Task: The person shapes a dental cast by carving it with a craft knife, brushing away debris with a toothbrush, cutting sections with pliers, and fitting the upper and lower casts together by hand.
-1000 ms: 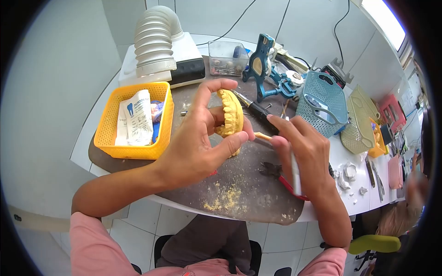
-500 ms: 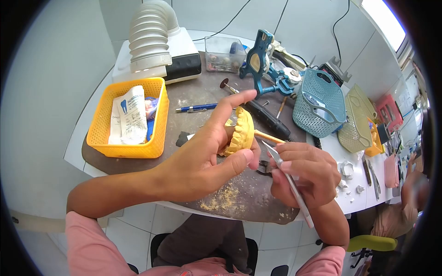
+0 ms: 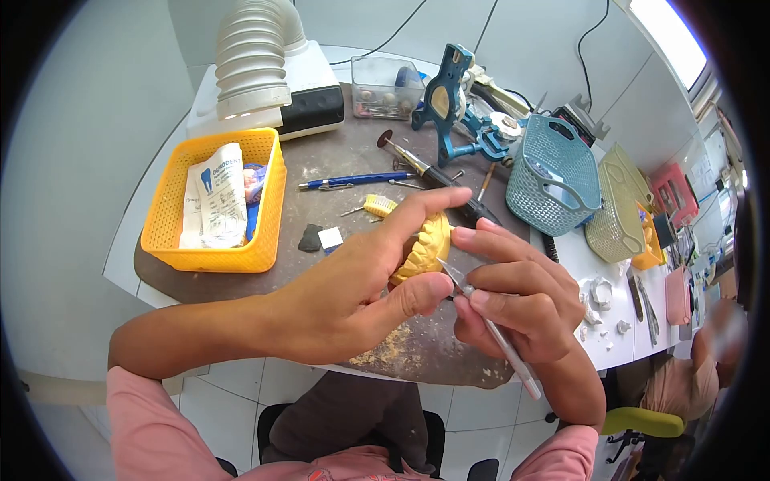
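A yellow dental cast (image 3: 425,250) with a row of teeth is gripped in my left hand (image 3: 373,293), thumb below and index finger stretched over the top. My right hand (image 3: 525,297) pinches a silver craft knife (image 3: 509,353) like a pen. Its pointed blade meets the cast's right edge, or lies very close to it; exact contact is hard to tell. My right index fingertip is beside the cast. Yellow shavings (image 3: 385,353) lie on the brown mat (image 3: 457,361) beneath my hands.
Left stands a yellow basket (image 3: 273,200) with paper packets, behind it a white hose unit (image 3: 313,108). A blue pen (image 3: 353,179), toothbrush (image 3: 381,205), rotary handpiece (image 3: 433,172) and blue articulator (image 3: 441,104) lie beyond my hands. Right are a teal basket (image 3: 553,192) and a seated person (image 3: 682,385).
My right hand has moved left and up, bringing the knife blade to the cast. The cast has turned and tilted slightly in my left hand. The camera view has shifted a little.
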Action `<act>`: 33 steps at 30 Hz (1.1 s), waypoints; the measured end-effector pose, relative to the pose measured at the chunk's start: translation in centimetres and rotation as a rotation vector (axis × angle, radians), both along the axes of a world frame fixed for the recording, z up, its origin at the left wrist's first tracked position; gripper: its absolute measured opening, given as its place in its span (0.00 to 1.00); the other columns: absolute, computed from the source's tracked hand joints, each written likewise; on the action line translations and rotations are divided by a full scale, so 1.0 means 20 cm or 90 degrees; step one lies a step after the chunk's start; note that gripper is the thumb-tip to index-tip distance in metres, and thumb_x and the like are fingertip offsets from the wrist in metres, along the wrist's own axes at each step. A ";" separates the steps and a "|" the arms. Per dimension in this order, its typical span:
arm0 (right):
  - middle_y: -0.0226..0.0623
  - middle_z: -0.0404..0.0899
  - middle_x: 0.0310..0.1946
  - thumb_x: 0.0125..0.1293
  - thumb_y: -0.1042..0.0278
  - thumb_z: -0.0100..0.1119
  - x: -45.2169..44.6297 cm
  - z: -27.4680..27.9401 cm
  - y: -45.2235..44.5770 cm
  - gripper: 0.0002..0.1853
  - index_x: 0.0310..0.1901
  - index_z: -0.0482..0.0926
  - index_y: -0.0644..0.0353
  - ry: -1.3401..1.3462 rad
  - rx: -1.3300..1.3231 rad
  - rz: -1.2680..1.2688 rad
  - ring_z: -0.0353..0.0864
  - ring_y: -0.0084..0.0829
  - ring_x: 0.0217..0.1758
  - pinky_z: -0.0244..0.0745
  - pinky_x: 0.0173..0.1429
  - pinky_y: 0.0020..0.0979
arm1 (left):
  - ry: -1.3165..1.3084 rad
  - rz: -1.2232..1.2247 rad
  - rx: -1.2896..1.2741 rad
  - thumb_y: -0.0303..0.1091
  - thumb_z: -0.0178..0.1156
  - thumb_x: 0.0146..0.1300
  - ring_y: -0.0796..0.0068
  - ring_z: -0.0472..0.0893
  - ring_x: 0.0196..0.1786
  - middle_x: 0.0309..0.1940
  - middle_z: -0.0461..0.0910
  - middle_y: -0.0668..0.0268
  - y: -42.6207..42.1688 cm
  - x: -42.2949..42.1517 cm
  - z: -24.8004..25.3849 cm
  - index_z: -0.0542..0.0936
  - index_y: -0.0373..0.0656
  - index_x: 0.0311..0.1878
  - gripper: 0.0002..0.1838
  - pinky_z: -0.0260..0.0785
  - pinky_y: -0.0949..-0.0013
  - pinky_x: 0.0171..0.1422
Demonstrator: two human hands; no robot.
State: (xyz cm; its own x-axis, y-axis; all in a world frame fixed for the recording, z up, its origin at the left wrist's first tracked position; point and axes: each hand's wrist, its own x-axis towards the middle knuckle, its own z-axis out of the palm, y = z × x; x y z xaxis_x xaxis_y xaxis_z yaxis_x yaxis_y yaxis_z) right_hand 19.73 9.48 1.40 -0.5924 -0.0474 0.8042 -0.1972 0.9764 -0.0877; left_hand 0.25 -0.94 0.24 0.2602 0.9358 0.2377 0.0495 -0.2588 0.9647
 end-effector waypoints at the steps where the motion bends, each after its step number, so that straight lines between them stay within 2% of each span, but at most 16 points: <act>1: 0.38 0.83 0.31 0.55 0.78 0.74 0.00 0.00 0.00 0.11 0.34 0.78 0.62 0.000 0.000 0.000 0.89 0.47 0.51 0.87 0.57 0.48 | 0.008 -0.007 0.001 0.39 0.52 0.79 0.77 0.72 0.60 0.61 0.68 0.62 0.00 0.00 0.00 0.49 0.39 0.80 0.34 0.66 0.70 0.65; 4: 0.38 0.83 0.31 0.54 0.77 0.75 0.00 -0.01 0.00 0.11 0.34 0.78 0.62 -0.006 0.005 0.005 0.89 0.46 0.52 0.86 0.58 0.49 | 0.020 -0.033 0.021 0.39 0.51 0.79 0.74 0.66 0.70 0.67 0.64 0.60 0.01 -0.01 0.00 0.53 0.38 0.77 0.31 0.62 0.69 0.72; 7: 0.38 0.83 0.31 0.54 0.77 0.75 0.00 0.00 0.00 0.11 0.33 0.78 0.63 -0.010 0.009 0.008 0.89 0.46 0.52 0.86 0.59 0.49 | 0.003 -0.030 0.075 0.39 0.51 0.79 0.73 0.67 0.69 0.66 0.65 0.60 0.02 0.00 -0.02 0.57 0.37 0.74 0.28 0.61 0.68 0.72; 9: 0.41 0.84 0.29 0.58 0.79 0.73 0.01 0.01 0.00 0.14 0.39 0.74 0.60 -0.038 0.017 0.013 0.89 0.52 0.50 0.86 0.56 0.51 | -0.012 -0.029 0.072 0.40 0.52 0.79 0.72 0.67 0.69 0.66 0.65 0.59 0.02 0.01 -0.02 0.58 0.37 0.74 0.28 0.61 0.67 0.73; 11: 0.41 0.84 0.29 0.57 0.79 0.73 0.01 0.01 0.00 0.14 0.39 0.74 0.60 -0.042 0.017 0.013 0.89 0.51 0.50 0.85 0.56 0.51 | -0.027 -0.028 0.070 0.40 0.52 0.79 0.71 0.67 0.70 0.66 0.65 0.59 0.02 0.00 -0.02 0.59 0.36 0.73 0.27 0.61 0.66 0.73; 13: 0.41 0.84 0.29 0.57 0.79 0.73 0.02 0.02 0.00 0.14 0.39 0.75 0.60 -0.047 0.016 0.014 0.89 0.51 0.50 0.85 0.56 0.51 | 0.068 -0.007 0.140 0.39 0.51 0.78 0.69 0.67 0.71 0.66 0.66 0.57 0.02 -0.01 -0.02 0.59 0.35 0.73 0.27 0.60 0.65 0.74; 17: 0.40 0.84 0.29 0.56 0.80 0.73 0.02 0.02 0.00 0.14 0.39 0.76 0.60 -0.052 0.025 0.015 0.89 0.51 0.51 0.85 0.57 0.50 | 0.065 0.017 0.127 0.38 0.51 0.78 0.67 0.68 0.71 0.66 0.67 0.55 0.01 0.00 -0.02 0.60 0.35 0.72 0.26 0.60 0.64 0.75; 23: 0.40 0.84 0.30 0.56 0.80 0.73 0.01 0.01 0.00 0.14 0.39 0.76 0.60 -0.044 0.041 0.016 0.89 0.51 0.51 0.86 0.57 0.49 | 0.117 0.066 0.121 0.35 0.50 0.77 0.66 0.73 0.67 0.65 0.71 0.54 -0.01 0.01 0.00 0.62 0.34 0.72 0.25 0.64 0.64 0.72; 32: 0.41 0.83 0.30 0.57 0.79 0.73 -0.01 0.00 0.01 0.13 0.37 0.75 0.62 -0.032 0.079 0.023 0.89 0.51 0.51 0.87 0.55 0.48 | 0.058 0.085 0.110 0.31 0.49 0.76 0.71 0.75 0.65 0.64 0.74 0.54 -0.03 0.03 -0.01 0.63 0.35 0.70 0.23 0.67 0.67 0.68; 33: 0.41 0.83 0.30 0.57 0.79 0.73 -0.01 0.00 0.01 0.13 0.37 0.75 0.62 -0.032 0.085 0.024 0.89 0.51 0.51 0.87 0.55 0.49 | 0.062 0.097 0.118 0.30 0.49 0.76 0.74 0.76 0.60 0.62 0.75 0.55 -0.03 0.03 -0.02 0.64 0.35 0.70 0.22 0.69 0.69 0.63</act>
